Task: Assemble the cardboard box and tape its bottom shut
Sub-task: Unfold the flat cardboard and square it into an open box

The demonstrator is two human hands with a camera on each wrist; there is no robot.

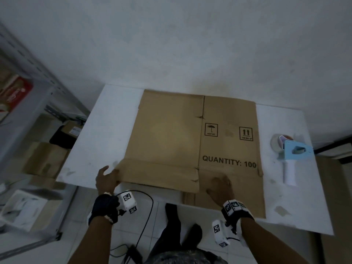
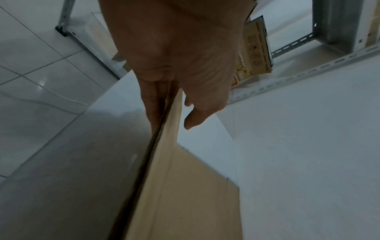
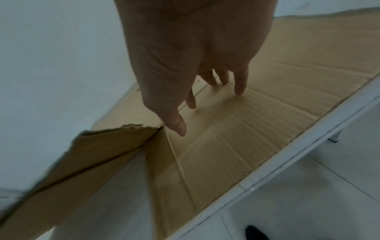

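Note:
A flattened brown cardboard box (image 1: pixel 171 134) printed "QUANTITY: 100" lies on the white table (image 1: pixel 99 130). My left hand (image 1: pixel 107 178) grips the near-left flap at its corner. In the left wrist view the left hand (image 2: pixel 170 120) has fingers under the flap edge (image 2: pixel 185 194) and the thumb on top. My right hand (image 1: pixel 221 187) rests flat on the near-right flap. Its straight fingers (image 3: pixel 239 87) touch the cardboard (image 3: pixel 267 113), beside the raised left flap (image 3: pixel 92 154). A tape dispenser (image 1: pixel 291 153) with a white handle lies on the table, right of the box.
Metal shelving (image 1: pixel 22 92) with packages stands to the left. Cardboard boxes (image 1: pixel 43 159) and a white crate (image 1: pixel 22 208) sit on the tiled floor below it. A black cable (image 1: pixel 146 216) hangs by my legs. The table's near edge (image 3: pixel 287 162) runs under the flaps.

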